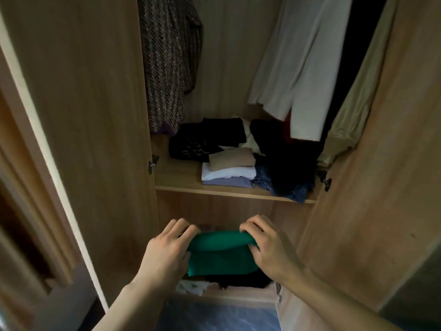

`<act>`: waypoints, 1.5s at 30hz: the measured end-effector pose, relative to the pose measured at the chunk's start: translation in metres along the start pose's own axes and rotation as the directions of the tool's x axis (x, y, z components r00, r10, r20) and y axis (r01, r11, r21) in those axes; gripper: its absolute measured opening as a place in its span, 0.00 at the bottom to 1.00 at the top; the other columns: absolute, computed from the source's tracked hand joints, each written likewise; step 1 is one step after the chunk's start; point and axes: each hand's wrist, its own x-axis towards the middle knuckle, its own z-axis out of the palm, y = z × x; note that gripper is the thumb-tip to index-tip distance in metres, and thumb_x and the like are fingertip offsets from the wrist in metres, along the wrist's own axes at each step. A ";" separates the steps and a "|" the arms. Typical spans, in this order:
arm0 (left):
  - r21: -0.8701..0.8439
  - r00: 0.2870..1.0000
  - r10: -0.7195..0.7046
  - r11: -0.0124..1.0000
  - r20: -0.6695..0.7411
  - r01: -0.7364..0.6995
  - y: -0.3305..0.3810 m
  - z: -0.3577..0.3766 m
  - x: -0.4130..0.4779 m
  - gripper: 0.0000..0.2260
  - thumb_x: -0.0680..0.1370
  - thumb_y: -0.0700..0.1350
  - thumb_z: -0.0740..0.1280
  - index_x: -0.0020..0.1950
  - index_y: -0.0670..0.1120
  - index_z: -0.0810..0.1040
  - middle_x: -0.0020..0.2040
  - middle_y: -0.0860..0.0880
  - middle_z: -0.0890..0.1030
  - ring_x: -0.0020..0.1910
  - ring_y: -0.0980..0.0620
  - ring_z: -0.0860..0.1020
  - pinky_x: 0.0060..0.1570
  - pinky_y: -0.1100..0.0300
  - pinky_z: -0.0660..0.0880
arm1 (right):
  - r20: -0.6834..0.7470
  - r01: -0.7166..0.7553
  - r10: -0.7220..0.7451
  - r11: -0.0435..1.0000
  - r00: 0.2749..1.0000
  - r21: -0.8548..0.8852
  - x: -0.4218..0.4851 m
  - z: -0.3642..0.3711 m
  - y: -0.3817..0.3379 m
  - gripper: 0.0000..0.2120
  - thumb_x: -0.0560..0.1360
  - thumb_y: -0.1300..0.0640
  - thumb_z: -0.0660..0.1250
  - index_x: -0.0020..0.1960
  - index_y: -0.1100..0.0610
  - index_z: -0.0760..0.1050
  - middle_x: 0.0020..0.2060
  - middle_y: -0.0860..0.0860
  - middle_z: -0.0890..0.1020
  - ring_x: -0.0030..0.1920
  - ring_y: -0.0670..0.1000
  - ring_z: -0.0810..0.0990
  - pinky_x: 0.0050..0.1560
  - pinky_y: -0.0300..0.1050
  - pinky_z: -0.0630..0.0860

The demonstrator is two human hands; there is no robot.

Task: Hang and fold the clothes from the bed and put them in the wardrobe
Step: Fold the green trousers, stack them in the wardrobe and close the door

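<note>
A: Holding what, and where in frame?
B: Lower centre. My left hand [167, 247] and right hand [270, 247] each grip an end of the folded green garment [222, 258], fingers curled over its far edge. It lies over dark clothes [241, 280] in the wardrobe's [370, 175] lower compartment.

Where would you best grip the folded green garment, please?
Grip the folded green garment at its two side edges from the front, as the left hand and right hand do. It is a wide, limp fold, so holding both ends should keep it flat.
</note>
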 end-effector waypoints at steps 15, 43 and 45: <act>0.091 0.982 -0.105 0.992 0.158 0.091 -0.068 0.121 0.155 0.23 0.64 0.39 0.72 0.55 0.53 0.70 0.51 0.53 0.74 0.50 0.49 0.75 0.28 0.50 0.77 | 0.087 -0.058 0.041 0.979 0.995 0.198 0.112 0.097 0.183 0.21 0.67 0.69 0.70 0.53 0.51 0.71 0.52 0.47 0.73 0.51 0.53 0.77 0.46 0.52 0.78; 0.020 0.980 -0.164 0.987 0.116 0.162 -0.385 0.713 -0.016 0.28 0.64 0.35 0.76 0.57 0.54 0.70 0.56 0.55 0.69 0.49 0.48 0.77 0.35 0.53 0.79 | 0.274 -0.170 0.120 0.971 0.954 0.167 0.005 0.733 0.402 0.21 0.70 0.64 0.73 0.56 0.47 0.69 0.54 0.45 0.70 0.54 0.48 0.74 0.44 0.44 0.78; 0.024 0.982 -0.167 0.986 0.092 0.166 -0.399 0.739 -0.023 0.27 0.63 0.33 0.76 0.56 0.53 0.71 0.55 0.55 0.69 0.47 0.49 0.76 0.34 0.52 0.79 | 0.239 -0.110 0.064 0.977 0.969 0.182 0.004 0.765 0.418 0.21 0.69 0.66 0.73 0.55 0.49 0.70 0.53 0.47 0.71 0.53 0.49 0.74 0.42 0.46 0.79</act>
